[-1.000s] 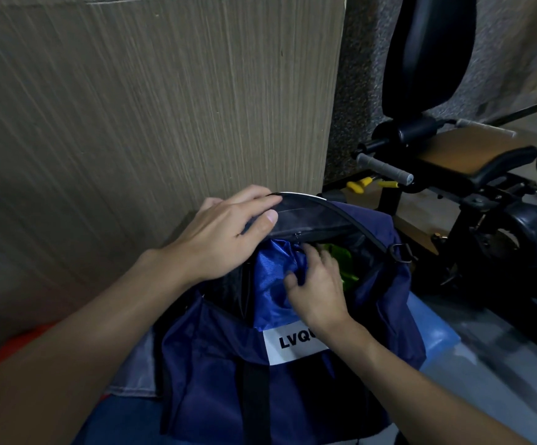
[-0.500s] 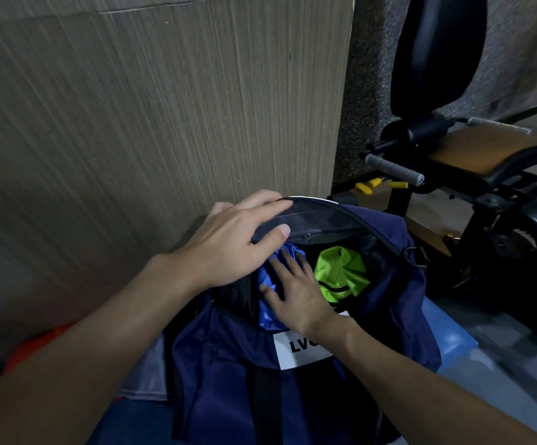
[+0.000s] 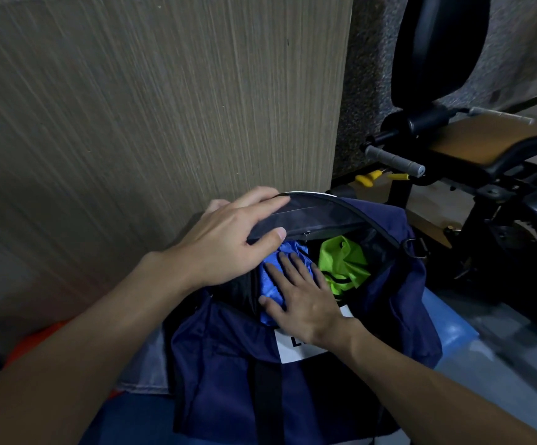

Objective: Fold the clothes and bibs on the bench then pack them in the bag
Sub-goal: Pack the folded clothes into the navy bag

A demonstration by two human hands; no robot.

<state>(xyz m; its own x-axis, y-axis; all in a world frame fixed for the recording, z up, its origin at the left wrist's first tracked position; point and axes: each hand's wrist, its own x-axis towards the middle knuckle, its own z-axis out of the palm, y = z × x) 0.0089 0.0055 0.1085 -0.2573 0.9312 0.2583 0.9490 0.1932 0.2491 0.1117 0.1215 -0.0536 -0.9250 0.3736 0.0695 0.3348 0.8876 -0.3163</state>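
Right hand (image 3: 305, 305) now flat; bag label (image 3: 287, 350) perhaps "L"

A: Anything legible?
B: Just one black capital "L", printed on the white rectangular label (image 3: 288, 350) at the front of the dark navy fabric duffel bag (image 3: 225, 380), below its open mouth.
A: And the rest of the word?
B: Covered by the right hand (image 3: 305, 303), lying across the label's upper right corner; unreadable.

place: home gym corner | evidence: padded weight bench (image 3: 485, 146) with black backrest (image 3: 440, 49), grey foam handle (image 3: 392, 160), carpeted wall (image 3: 366, 91)
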